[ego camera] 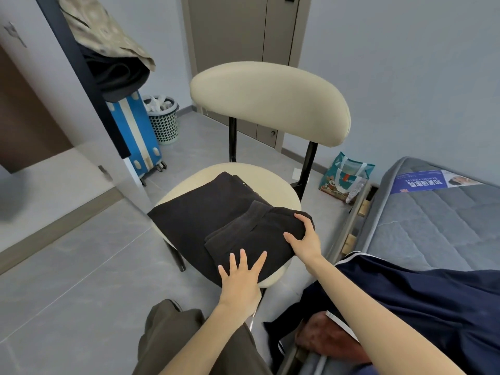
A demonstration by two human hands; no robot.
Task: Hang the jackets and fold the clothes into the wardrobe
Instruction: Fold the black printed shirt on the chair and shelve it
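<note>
Fingers [242,259] of the left hand [240,282] press spread and flat on the dark folded garment [216,220] lying on the chair seat [282,196] at lower centre, while the right hand [305,239] grips its right fold; the fabric looks soft, limp and light, so support both folded edges.

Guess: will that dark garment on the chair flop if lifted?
Probably floppy: the garment drapes over the chair's edge. Likely light: the right hand grips its fold alone. Unlikely to slide: it looks thick and matte under the left hand.
</note>
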